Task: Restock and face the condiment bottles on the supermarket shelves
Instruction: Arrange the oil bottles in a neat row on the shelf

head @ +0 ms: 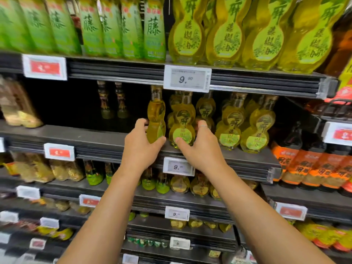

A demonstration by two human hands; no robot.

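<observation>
Gourd-shaped bottles of yellow oil stand on the middle shelf [106,137]. My left hand [141,143] grips the leftmost bottle [156,117], which is turned sideways so its label faces away. My right hand [200,147] holds the neighbouring bottle [182,126], thumb on its round green label, fingers round its right side. Both bottles sit at the shelf's front edge. Two more of the same bottles [230,124] [257,128] stand to the right, labels forward.
Left of the held bottles the shelf is dark, with two slim bottles [112,100] far back. Larger yellow gourd bottles [228,31] and green-labelled bottles [122,27] fill the shelf above. A 9.90 price tag [187,78] hangs overhead. Orange-labelled bottles [312,168] stand at lower right.
</observation>
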